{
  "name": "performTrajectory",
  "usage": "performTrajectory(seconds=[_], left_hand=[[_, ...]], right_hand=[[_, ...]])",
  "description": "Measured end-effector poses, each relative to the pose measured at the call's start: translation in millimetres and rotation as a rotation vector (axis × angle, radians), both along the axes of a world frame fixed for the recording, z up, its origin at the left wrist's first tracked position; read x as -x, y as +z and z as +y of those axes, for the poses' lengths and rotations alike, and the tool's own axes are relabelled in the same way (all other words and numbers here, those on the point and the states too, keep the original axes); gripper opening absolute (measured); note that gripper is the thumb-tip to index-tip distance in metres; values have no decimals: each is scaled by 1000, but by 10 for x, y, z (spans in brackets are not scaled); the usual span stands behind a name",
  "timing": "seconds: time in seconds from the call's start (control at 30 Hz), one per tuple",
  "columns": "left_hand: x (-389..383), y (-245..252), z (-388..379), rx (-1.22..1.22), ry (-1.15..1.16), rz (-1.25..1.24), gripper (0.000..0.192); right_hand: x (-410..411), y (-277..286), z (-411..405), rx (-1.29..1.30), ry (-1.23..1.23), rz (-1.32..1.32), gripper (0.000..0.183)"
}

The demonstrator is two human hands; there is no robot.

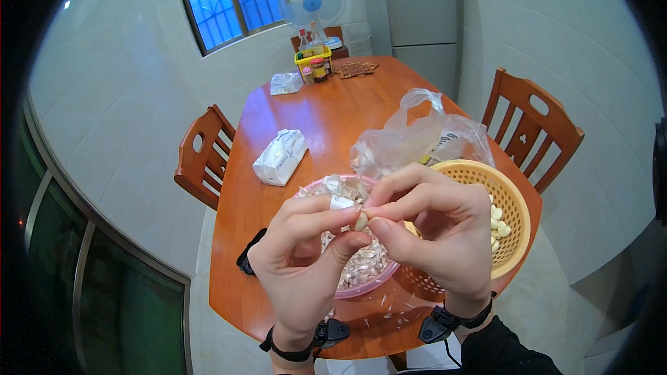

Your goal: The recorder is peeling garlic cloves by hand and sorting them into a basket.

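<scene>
A pale garlic clove [360, 222] is pinched between the fingertips of my left hand [307, 250] and my right hand [437, 229], raised above the table. White tape wraps one finger of the left hand. Below them stands a pink plastic basin [383, 278] holding papery garlic skins [367, 265]. Partly behind my right hand is a yellow plastic colander [513, 208] with several peeled cloves [498, 223] inside. Both wrists wear black straps with small devices.
On the wooden table [333, 114] lie a tissue pack [281, 157], a clear plastic bag [422, 138] and loose skin scraps [388, 315]. A yellow condiment basket [314, 58] stands at the far end. Wooden chairs [206, 156] flank both sides. A black object [251, 252] lies by the left edge.
</scene>
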State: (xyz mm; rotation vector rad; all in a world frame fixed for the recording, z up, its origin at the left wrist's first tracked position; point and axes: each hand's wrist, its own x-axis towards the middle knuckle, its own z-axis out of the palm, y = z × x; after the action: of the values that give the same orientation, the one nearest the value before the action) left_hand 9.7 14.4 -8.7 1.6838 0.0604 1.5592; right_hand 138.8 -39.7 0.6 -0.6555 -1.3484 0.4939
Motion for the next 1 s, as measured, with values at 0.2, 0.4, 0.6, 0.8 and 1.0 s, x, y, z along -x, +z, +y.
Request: performTrajectory(seconds=[0.2, 0.4, 0.6, 0.8, 1.0], left_hand=[[-4, -25, 9, 123, -102, -29, 25], [-9, -20, 10, 60, -18, -40, 25], [24, -20, -18, -126, 215, 67, 30], [-4, -6, -28, -125, 179, 81, 28], [-10, -9, -42, 21, 82, 11, 25]], right_hand=[[-17, -3, -15, 44, -11, -8, 11], [-13, 7, -14, 78, 67, 35, 13], [-19, 6, -26, 67, 80, 31, 13], [-21, 13, -28, 45, 95, 49, 11], [4, 10, -26, 76, 127, 119, 13]])
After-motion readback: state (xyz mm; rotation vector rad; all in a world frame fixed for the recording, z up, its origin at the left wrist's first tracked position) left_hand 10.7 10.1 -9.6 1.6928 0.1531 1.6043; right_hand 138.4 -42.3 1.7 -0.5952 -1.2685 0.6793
